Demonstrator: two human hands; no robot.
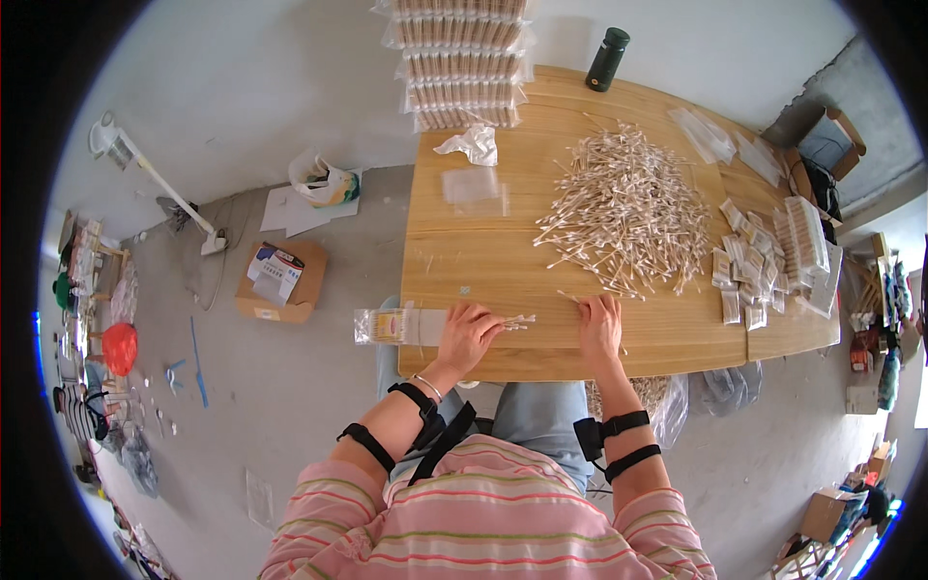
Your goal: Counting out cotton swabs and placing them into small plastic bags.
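Observation:
Near the front edge of the wooden table (454, 246), my left hand (468, 333) is closed round a small bunch of cotton swabs (519, 321), their white tips sticking out to the right. My right hand (600, 324) is pinched on a cotton swab (568, 295), which points up and left from the fingertips. Left of my left hand lies a clear plastic bag (365, 327) with a yellow printed part, reaching over the table's left edge. Beyond my right hand spreads a large loose heap of cotton swabs (628, 208).
At the far left rise stacked bags of swabs (459, 94), with crumpled plastic (476, 145) and flat clear bags (474, 190) before them. A dark green flask (607, 60) stands at the back. Small filled packets (749, 256) lie right. An open cardboard box (307, 280) sits on the floor.

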